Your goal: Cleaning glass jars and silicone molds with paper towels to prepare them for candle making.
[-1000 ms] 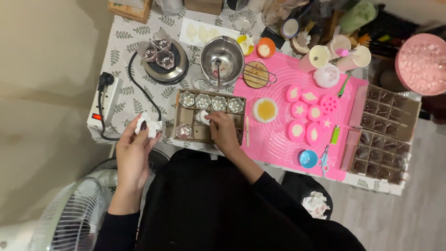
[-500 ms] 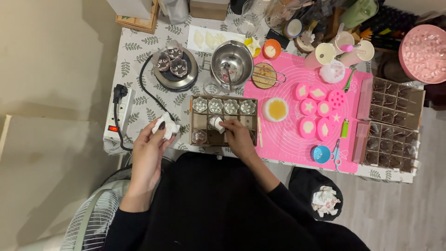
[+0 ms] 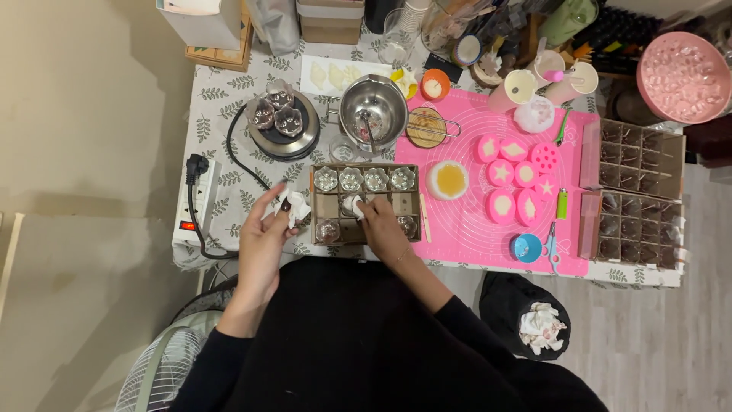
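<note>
While I am leaning over the counter (image 3: 229,122) with its leaf-patterned cloth, the big pink silicone mat (image 3: 488,229) is lying to my right, carrying pink moulds (image 3: 515,179) shaped as stars, a diamond and rounds. Beyond the mat's right edge, two brown divided boxes (image 3: 633,191) are sitting one behind the other. Directly ahead of me, the cardboard tray (image 3: 364,203) with compartments is holding a back row of four small clear glass cups (image 3: 363,179), and more such cups are sitting in its near row. Behind the tray, a steel mixing bowl (image 3: 373,111) is standing beside a round black hot plate (image 3: 284,130) bearing three small metal moulds. A white power strip (image 3: 197,202) is lying at the counter's left edge, its black cord curling toward the hot plate. A round dish of yellow wax (image 3: 449,179) is resting on the mat just right of the tray, and a small blue cup (image 3: 526,247) is sitting near the mat's front edge.

I am holding my left hand (image 3: 263,244) just left of the tray, fingers gripping a crumpled white tissue (image 3: 293,206) and a small dark piece. I am reaching my right hand (image 3: 383,229) into the tray's middle, fingers pinched closed on a small white thing, pressing it at a glass cup (image 3: 351,204) in the middle compartment.
</note>
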